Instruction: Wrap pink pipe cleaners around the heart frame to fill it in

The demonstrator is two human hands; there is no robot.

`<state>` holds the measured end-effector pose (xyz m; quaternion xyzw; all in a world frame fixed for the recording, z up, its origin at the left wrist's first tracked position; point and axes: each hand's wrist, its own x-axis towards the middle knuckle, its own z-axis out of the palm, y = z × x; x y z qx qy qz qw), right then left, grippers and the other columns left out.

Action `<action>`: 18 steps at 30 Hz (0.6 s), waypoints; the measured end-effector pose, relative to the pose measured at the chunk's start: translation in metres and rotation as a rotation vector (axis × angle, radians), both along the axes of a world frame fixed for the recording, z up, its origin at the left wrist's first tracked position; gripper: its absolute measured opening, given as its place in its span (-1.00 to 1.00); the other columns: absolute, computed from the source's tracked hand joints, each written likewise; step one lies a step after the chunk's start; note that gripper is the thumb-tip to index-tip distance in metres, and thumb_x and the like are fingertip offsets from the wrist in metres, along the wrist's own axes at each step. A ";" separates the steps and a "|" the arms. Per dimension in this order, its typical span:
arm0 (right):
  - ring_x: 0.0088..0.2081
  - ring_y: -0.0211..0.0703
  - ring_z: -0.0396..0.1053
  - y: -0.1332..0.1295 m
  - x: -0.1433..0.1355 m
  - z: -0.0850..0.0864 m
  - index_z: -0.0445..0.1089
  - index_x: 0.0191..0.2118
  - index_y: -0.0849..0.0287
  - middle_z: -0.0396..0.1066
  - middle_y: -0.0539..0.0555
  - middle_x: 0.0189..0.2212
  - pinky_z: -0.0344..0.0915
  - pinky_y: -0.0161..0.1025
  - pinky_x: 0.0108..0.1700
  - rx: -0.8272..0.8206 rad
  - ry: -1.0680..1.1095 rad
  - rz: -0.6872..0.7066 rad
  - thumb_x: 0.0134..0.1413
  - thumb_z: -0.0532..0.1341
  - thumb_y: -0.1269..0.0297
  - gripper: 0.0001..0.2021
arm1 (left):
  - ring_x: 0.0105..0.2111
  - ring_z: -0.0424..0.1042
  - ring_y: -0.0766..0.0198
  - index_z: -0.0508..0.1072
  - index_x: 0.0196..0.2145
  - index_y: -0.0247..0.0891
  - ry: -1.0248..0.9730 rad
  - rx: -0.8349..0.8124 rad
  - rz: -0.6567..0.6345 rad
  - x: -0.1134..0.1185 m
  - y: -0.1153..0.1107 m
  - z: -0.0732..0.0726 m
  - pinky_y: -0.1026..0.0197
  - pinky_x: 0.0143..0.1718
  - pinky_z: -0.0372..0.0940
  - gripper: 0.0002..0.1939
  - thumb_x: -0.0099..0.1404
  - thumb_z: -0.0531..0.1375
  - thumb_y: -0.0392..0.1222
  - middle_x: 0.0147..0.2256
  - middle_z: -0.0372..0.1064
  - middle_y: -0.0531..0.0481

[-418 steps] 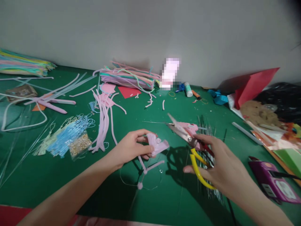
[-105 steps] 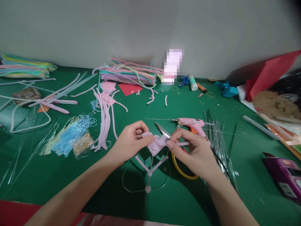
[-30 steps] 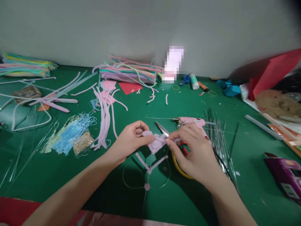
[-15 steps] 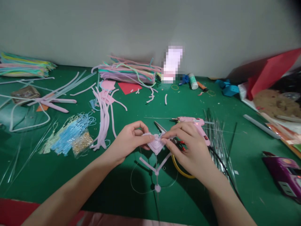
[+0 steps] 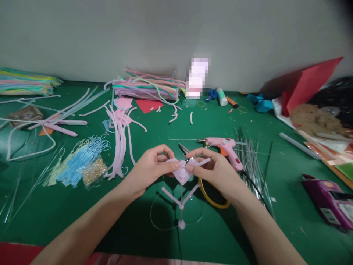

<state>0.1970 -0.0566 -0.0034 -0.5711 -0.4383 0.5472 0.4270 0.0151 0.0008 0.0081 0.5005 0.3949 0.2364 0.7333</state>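
Note:
Between my two hands is a pale lilac piece (image 5: 182, 174), layered and pointed at the bottom like a heart. My left hand (image 5: 153, 166) pinches its left side between thumb and fingers. On its right side, the thumb and fingers of my right hand (image 5: 212, 171) are closed, and a short lilac strip end (image 5: 204, 161) sticks out over them. A thin wire hangs below the piece, carrying a V-shaped lilac part (image 5: 181, 206) and a small lilac ball (image 5: 181, 224). Scissors with yellow handles (image 5: 212, 198) lie partly under my right hand.
A pink glue gun (image 5: 230, 147) lies beyond my right hand, beside thin wires (image 5: 255, 165). To the left are lilac strips (image 5: 118, 147), blue tassels (image 5: 77, 162) and a bag of gold beads (image 5: 94, 172). Pipe-cleaner bundles (image 5: 146, 88) line the back; a purple device (image 5: 328, 202) sits right.
My right hand has shifted its hold on the lilac piece, and a strip end now shows above its fingers. The whole view has moved slightly.

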 end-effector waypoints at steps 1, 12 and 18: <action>-0.53 -0.31 0.31 0.000 -0.001 -0.002 0.43 -0.27 0.15 0.40 -0.07 -0.53 0.23 -0.34 -0.48 -0.018 0.048 0.003 -0.10 0.36 0.27 -0.79 | -0.46 0.34 0.44 0.30 -0.42 -0.30 -0.008 0.005 0.000 0.000 0.000 0.000 0.38 -0.38 0.24 -0.77 0.15 0.32 -0.22 -0.50 0.33 0.14; -0.43 -0.29 0.38 -0.001 -0.013 -0.009 0.54 -0.40 0.21 0.48 0.02 -0.48 0.32 -0.32 -0.34 -0.261 0.423 -0.014 -0.24 0.46 0.21 -0.77 | -0.44 0.34 0.44 0.36 -0.41 -0.33 -0.014 0.036 0.015 -0.003 0.001 -0.003 0.39 -0.39 0.25 -0.78 0.14 0.33 -0.19 -0.46 0.34 0.11; -0.36 -0.27 0.39 -0.003 -0.021 -0.006 0.55 -0.40 0.23 0.51 0.08 -0.41 0.33 -0.32 -0.27 -0.296 0.559 -0.090 -0.11 0.40 0.19 -0.80 | -0.47 0.36 0.44 0.36 -0.42 -0.33 0.007 0.018 0.090 -0.001 0.000 -0.002 0.38 -0.40 0.28 -0.78 0.15 0.32 -0.17 -0.50 0.34 0.12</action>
